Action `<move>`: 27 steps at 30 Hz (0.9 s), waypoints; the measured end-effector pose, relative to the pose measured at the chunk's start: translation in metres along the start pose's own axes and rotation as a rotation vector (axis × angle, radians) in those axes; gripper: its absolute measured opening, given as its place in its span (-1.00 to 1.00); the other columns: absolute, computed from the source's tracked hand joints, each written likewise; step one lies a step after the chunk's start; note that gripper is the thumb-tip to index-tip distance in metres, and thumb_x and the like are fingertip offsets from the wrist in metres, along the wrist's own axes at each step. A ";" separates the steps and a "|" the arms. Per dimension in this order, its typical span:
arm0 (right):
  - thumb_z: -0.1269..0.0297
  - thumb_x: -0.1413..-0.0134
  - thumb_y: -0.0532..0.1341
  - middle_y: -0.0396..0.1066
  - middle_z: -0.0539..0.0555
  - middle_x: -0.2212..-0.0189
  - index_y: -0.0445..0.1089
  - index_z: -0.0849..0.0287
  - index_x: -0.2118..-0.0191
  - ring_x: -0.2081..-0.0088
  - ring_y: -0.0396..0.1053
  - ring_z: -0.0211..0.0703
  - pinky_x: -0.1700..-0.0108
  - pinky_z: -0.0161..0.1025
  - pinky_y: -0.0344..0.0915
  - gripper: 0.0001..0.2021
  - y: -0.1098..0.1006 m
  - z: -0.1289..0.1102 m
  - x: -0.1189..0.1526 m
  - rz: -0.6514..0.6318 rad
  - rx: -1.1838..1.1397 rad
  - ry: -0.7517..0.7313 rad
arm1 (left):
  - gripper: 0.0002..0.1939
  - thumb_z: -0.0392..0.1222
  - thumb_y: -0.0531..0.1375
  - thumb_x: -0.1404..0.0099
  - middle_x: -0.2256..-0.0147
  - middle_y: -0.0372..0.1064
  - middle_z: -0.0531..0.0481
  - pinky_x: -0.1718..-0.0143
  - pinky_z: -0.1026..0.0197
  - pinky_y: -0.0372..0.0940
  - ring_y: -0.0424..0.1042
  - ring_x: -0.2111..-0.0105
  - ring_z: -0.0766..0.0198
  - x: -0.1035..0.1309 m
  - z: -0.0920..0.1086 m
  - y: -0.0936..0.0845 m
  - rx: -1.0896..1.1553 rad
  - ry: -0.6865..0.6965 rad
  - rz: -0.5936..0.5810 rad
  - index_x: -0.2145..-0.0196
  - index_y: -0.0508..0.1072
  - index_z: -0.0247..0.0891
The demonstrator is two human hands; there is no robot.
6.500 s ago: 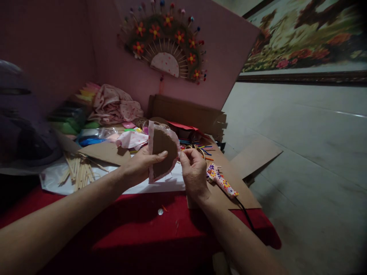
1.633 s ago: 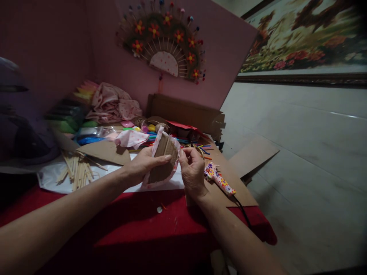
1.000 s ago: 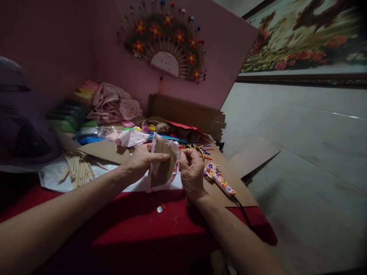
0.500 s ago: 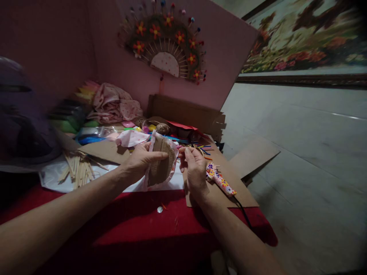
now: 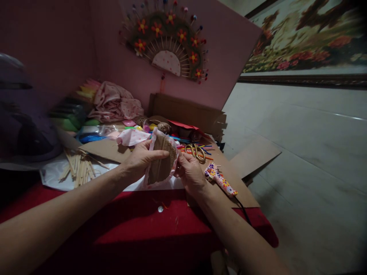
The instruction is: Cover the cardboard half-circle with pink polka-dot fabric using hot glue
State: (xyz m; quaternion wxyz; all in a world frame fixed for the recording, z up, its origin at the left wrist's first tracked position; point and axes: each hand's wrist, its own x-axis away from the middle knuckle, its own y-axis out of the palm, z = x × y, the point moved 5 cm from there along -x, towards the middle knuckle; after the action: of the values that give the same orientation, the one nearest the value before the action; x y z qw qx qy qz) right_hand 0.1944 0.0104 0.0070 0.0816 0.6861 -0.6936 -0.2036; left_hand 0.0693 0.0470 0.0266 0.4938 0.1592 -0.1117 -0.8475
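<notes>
My left hand (image 5: 141, 159) grips a fabric-edged cardboard piece (image 5: 161, 162), its thumb lying across the brown face. Pale pink cloth wraps over the rim of this piece, which is held upright above the table. At its right edge, my right hand (image 5: 190, 170) pinches the cloth border between thumb and fingers. Just beyond that hand lie gold-handled scissors (image 5: 195, 152). A glue gun with a flowered cover (image 5: 220, 179) rests on a cardboard sheet (image 5: 243, 196) to the right.
Wooden sticks (image 5: 77, 168) lie at left on white plastic. Behind are crumpled pink cloth (image 5: 114, 103), twine balls (image 5: 164, 127) and coloured pipe cleaners. A flowered stick fan (image 5: 166, 63) hangs on the pink board. A red cloth (image 5: 129, 217) covers the table.
My right hand has come down onto the right edge of the cardboard piece and now pinches its cloth border. The scissors' handles have come into clearer view behind it.
</notes>
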 end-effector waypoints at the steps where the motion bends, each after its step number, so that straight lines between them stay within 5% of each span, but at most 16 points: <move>1: -0.05 0.22 0.39 0.24 -0.12 0.72 0.32 0.20 0.60 0.72 0.08 -0.43 0.69 -0.42 0.00 -0.59 0.000 0.000 0.000 -0.003 0.018 -0.024 | -0.75 -0.30 0.37 0.07 0.43 0.53 -0.02 0.40 0.22 0.36 0.48 0.49 0.25 0.000 0.000 0.000 -0.001 0.003 0.002 0.35 0.51 -0.31; 14: -0.08 -0.10 0.16 0.10 -0.13 0.72 0.18 0.15 0.61 0.68 0.05 -0.37 0.62 -0.35 0.02 -0.55 0.001 -0.004 0.005 0.029 0.423 -0.308 | -0.69 -0.30 0.38 0.14 0.50 0.49 0.00 0.48 0.20 0.36 0.45 0.57 0.24 0.007 0.001 0.006 -0.011 -0.002 0.110 0.35 0.49 -0.31; 21: 0.07 -0.23 0.05 0.09 -0.08 0.62 0.17 0.16 0.57 0.54 0.06 -0.31 0.49 -0.32 0.01 -0.61 0.002 -0.012 0.015 0.186 0.859 -0.626 | -0.69 -0.30 0.38 0.16 0.48 0.49 0.03 0.47 0.24 0.35 0.44 0.55 0.28 0.009 -0.001 0.008 -0.001 0.032 0.145 0.37 0.49 -0.30; 27: -0.01 -0.27 -0.04 0.25 -0.02 0.58 0.32 0.16 0.45 0.52 0.19 -0.27 0.48 -0.32 0.11 -0.57 -0.006 -0.014 0.011 0.257 0.693 -0.517 | -0.70 -0.29 0.39 0.16 0.46 0.50 0.01 0.42 0.21 0.35 0.46 0.51 0.26 0.007 -0.004 0.009 -0.007 0.002 0.100 0.38 0.50 -0.30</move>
State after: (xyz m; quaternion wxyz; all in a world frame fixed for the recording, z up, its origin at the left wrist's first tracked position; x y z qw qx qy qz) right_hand 0.2054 -0.0022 0.0154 -0.3041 0.5081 -0.7980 -0.1123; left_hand 0.0741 0.0362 0.0250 0.5362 0.1529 -0.1161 -0.8220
